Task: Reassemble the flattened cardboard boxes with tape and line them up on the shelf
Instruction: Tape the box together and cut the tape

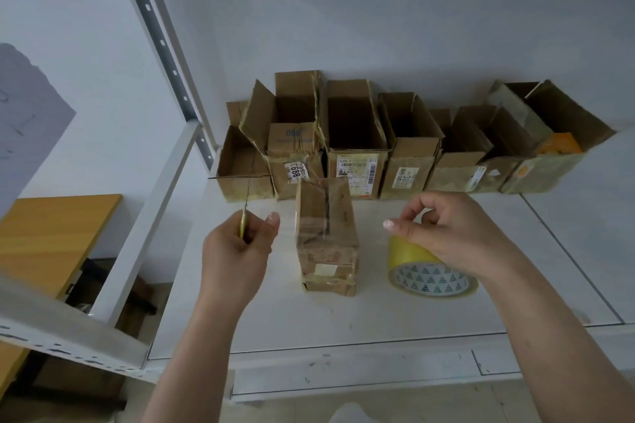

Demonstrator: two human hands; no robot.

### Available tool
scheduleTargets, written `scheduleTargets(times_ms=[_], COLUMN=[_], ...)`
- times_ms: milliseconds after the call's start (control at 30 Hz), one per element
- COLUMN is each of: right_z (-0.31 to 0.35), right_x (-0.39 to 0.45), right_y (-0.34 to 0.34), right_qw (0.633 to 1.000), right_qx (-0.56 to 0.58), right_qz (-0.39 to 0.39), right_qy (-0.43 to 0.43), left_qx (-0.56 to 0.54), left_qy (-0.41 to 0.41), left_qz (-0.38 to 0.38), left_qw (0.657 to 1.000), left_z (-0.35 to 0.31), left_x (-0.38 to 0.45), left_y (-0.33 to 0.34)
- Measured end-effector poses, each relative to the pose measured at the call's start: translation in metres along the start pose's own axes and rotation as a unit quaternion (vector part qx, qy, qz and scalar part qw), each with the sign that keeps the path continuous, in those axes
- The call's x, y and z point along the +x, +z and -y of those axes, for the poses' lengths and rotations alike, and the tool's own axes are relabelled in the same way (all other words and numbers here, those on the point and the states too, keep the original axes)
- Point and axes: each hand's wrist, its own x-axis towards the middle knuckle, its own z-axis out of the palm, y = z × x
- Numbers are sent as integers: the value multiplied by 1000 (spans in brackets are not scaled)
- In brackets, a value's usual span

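A small taped cardboard box stands on the white shelf between my hands. My left hand grips a thin yellow-handled cutter with its blade pointing up, just left of the box. To the right, my right hand rests on top of a roll of yellowish tape, fingers curled over its upper edge. Clear tape seems to stretch from the roll across the box, though it is hard to make out.
A row of several open cardboard boxes lines the back of the shelf against the wall. The white slotted shelf upright and a cross beam stand at the left. A wooden tabletop lies beyond them.
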Motion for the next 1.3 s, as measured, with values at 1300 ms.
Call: scheduleTargets(times_ms=[1300], right_z=[-41], right_x=[18], right_y=[57], right_qw=[995], right_qx=[51], right_qz=[60], right_qy=[64], left_qx=[-55], left_qy=[133], left_qz=[161], left_qw=[976], left_z=[-27], left_x=[21], left_y=[29])
